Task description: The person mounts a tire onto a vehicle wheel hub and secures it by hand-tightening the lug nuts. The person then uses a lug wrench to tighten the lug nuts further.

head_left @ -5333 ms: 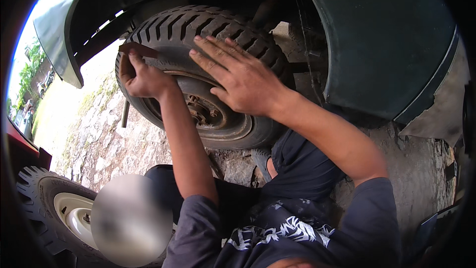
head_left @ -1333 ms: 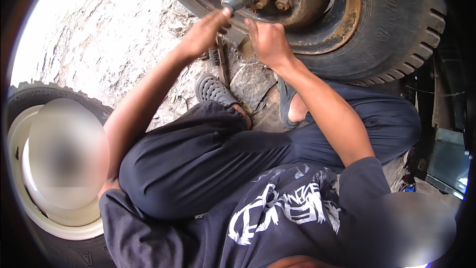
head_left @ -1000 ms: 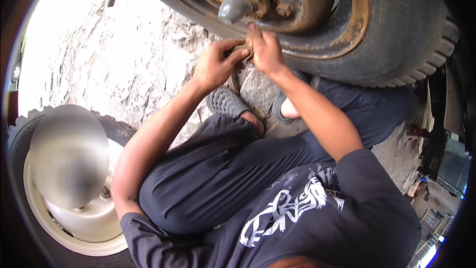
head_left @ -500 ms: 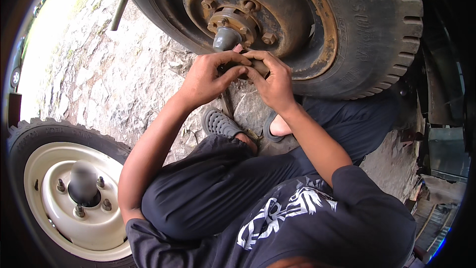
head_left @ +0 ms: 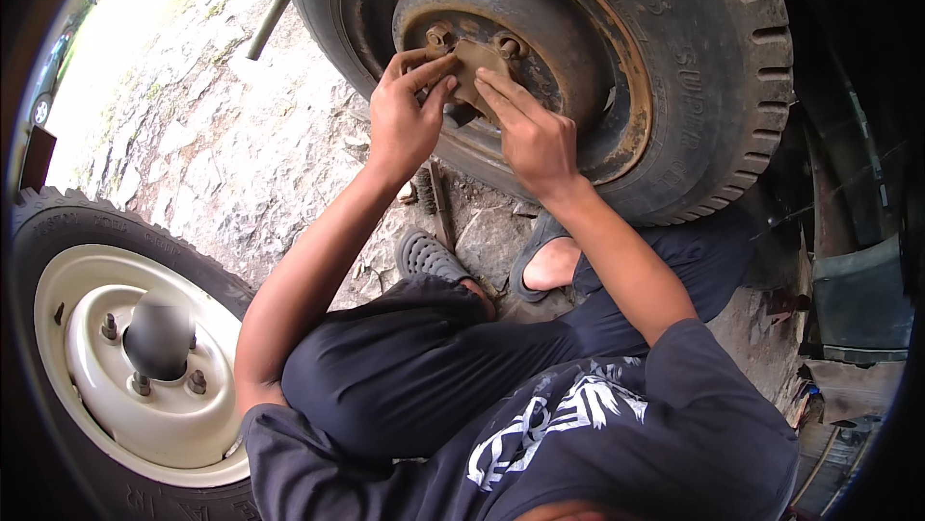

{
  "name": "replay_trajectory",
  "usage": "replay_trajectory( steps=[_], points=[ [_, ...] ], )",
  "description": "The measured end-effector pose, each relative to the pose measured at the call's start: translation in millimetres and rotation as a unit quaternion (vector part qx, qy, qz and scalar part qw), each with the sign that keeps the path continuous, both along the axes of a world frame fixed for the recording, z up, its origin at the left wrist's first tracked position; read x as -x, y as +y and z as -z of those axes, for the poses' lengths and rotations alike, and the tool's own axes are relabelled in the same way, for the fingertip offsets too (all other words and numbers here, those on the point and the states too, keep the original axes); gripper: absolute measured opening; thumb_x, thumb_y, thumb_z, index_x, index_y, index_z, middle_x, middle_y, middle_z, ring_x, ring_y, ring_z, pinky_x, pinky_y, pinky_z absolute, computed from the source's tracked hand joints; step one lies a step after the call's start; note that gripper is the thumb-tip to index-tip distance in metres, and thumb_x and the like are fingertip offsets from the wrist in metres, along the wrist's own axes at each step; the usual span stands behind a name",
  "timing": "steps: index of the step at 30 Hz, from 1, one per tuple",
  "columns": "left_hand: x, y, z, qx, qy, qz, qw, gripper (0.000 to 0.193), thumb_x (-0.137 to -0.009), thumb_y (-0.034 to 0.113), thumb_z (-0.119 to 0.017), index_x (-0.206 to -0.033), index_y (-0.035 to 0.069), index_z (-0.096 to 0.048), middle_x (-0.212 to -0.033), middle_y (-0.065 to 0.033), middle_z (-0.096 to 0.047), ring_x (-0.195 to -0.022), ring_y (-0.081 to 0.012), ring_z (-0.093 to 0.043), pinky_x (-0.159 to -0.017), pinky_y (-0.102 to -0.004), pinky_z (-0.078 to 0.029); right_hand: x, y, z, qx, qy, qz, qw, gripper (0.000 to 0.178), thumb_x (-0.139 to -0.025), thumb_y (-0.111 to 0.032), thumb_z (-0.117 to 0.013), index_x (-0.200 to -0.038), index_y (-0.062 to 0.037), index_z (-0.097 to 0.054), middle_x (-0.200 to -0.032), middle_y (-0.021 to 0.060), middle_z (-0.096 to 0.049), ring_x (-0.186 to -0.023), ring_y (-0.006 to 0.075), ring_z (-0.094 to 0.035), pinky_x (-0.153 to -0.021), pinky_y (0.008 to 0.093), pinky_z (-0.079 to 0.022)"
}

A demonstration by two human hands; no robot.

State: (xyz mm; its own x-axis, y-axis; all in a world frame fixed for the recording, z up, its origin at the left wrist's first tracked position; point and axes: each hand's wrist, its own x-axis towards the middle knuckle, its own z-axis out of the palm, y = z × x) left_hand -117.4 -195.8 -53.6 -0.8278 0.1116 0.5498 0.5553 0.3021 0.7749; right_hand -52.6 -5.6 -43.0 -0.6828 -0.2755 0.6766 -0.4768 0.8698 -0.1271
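Observation:
A thin brown sheet [head_left: 472,61], its kind not clear, is held up before the hub of the rusty wheel [head_left: 482,1]. My left hand [head_left: 409,117] pinches the sheet's left side between thumb and fingers. On the right side, the fingers of my right hand [head_left: 535,131] lie together over the sheet, with the thumb hidden. The sheet and my hands cover most of the hub centre. Two wheel nuts [head_left: 508,45] show just above and beside the sheet. Around the wheel sits a black, deep-treaded tyre [head_left: 694,68].
At the lower left lies a second tyre with a cream wheel [head_left: 82,348] and several studs. A dark rod-like tool with a coiled spring [head_left: 426,192] rests on the stony ground [head_left: 231,155] near my grey clog [head_left: 429,256]. Dark panels [head_left: 860,299] stand at the right.
Both hands have risen toward the hub. The brown piece, earlier bunched between my fingers below the grey hub cap, now shows as a flat sheet in front of the hub.

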Motion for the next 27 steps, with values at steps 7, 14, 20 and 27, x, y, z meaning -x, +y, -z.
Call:
replay_trajectory(
  steps=[7, 14, 20, 27],
  points=[
    [29, 3, -20, 0.060, -0.091, 0.002, 0.994, 0.031, -0.099, 0.008, -0.068, -0.127, 0.004, -0.079, -0.124, -0.0186, -0.077, -0.108, -0.0327, -0.078, -0.096, -0.0384, -0.060, 15, -23, -13, 0.042, -0.114, 0.030, 0.992, 0.053, -0.104, -0.019, -0.061, -0.156, -0.0099, -0.057, -0.157, 0.0114, -0.061, -0.083, 0.0400, -0.079, -0.079, 0.0491, -0.067],
    [-15, -26, -21, 0.153, -0.112, 0.088, 0.978, 0.052, -0.098, 0.010, -0.067, -0.150, 0.008, -0.065, -0.154, -0.0170, -0.064, -0.141, -0.0358, -0.062, -0.119, -0.0438, -0.047, -2, -1, -19, 0.024, -0.169, 0.002, 0.985, 0.063, -0.094, -0.015, -0.064, -0.156, -0.0075, -0.056, -0.166, 0.0103, -0.052, -0.082, 0.0409, -0.079, -0.078, 0.0525, -0.066],
    [-28, -32, -29, 0.134, -0.117, 0.019, 0.984, 0.045, -0.103, 0.018, -0.068, -0.146, 0.006, -0.067, -0.155, -0.0184, -0.062, -0.142, -0.0388, -0.060, -0.119, -0.0463, -0.047, 36, -18, -23, 0.034, -0.198, -0.024, 0.979, 0.066, -0.092, -0.016, -0.061, -0.155, 0.0011, -0.053, -0.167, 0.0148, -0.049, -0.095, 0.0479, -0.077, -0.095, 0.0529, -0.063],
    [1, -40, -43, 0.292, -0.044, -0.093, 0.951, 0.033, -0.102, 0.019, -0.066, -0.131, 0.006, -0.074, -0.135, -0.0182, -0.072, -0.129, -0.0375, -0.065, -0.113, -0.0474, -0.051, 7, -6, -35, 0.013, -0.229, -0.033, 0.973, 0.072, -0.091, -0.013, -0.063, -0.160, -0.0009, -0.048, -0.170, 0.0138, -0.045, -0.131, 0.0451, -0.064, -0.099, 0.0534, -0.062]
  ],
)
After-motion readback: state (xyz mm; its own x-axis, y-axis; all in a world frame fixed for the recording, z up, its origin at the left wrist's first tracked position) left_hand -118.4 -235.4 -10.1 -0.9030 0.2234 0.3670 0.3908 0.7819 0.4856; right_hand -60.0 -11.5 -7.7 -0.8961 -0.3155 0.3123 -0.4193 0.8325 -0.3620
